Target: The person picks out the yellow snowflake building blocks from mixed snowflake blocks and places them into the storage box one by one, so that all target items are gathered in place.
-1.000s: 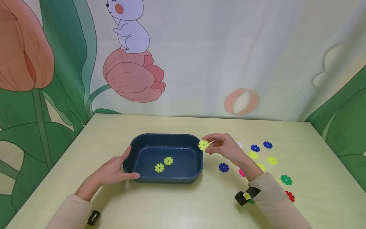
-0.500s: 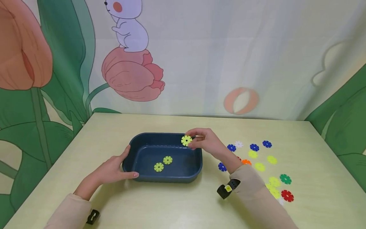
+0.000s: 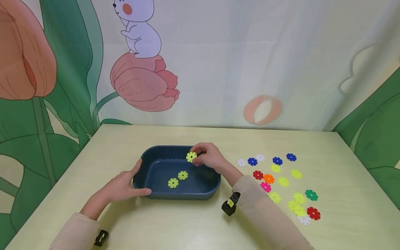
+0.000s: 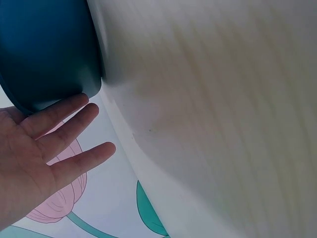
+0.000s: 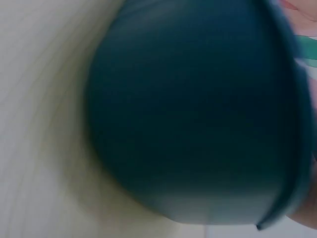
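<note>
Nearest are two beige sleeves (image 3: 76,231), a black strap (image 3: 229,205) at the right cuff. To the right on the pale tabletop (image 3: 175,225), a white disc (image 3: 303,219) and a red disc (image 3: 314,213) lie beside overlapping yellow discs (image 3: 297,208). The left hand (image 3: 123,185) rests at the left end of a dark blue rounded tray (image 3: 200,182), thumb on its near rim, other fingers outstretched along the outer wall. Inside, on the tray floor, lie two notched yellow-green discs, a front one (image 3: 173,183) and a back one (image 3: 182,175), just beside each other. Above the tray, before its far wall, the right hand (image 3: 209,156) pinches a bright yellow notched disc (image 3: 191,157) between thumb and fingers. Farther back at the right sit blue discs (image 3: 277,160). Behind the table hangs a curtain (image 3: 203,69) printed with tulips and a white animal.
</note>
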Action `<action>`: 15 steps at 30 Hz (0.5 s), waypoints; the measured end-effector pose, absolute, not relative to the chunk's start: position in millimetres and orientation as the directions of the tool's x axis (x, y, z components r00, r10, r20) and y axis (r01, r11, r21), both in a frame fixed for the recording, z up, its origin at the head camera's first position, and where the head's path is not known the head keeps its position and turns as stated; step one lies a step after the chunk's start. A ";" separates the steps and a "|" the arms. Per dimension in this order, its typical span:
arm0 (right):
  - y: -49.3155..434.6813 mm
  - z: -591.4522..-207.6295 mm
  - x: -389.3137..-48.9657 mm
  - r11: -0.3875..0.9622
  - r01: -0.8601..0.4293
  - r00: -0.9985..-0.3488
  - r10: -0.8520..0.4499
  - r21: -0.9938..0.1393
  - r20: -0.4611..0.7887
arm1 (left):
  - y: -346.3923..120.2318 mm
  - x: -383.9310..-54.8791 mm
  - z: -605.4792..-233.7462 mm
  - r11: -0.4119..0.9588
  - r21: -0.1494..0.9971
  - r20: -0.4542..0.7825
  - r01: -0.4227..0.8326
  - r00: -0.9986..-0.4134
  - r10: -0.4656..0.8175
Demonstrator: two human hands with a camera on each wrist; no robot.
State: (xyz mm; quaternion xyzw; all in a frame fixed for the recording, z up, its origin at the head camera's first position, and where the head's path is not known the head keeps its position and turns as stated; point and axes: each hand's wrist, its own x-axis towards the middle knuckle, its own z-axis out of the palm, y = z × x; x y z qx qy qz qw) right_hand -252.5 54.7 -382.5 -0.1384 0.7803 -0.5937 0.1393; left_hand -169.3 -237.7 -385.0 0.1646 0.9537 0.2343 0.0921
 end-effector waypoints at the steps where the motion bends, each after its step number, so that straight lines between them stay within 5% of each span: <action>1: 52.2 -384.4 -253.1 0.266 -0.045 -0.926 -0.374 -0.963 -0.060 | -237.8 -169.1 -385.5 0.836 0.476 -0.098 0.271 -0.929 0.357; 15: 33.4 -401.5 -255.2 0.449 0.056 -0.932 -0.297 -0.892 -0.208 | -239.5 -169.3 -386.8 0.839 0.474 -0.104 0.266 -0.930 0.354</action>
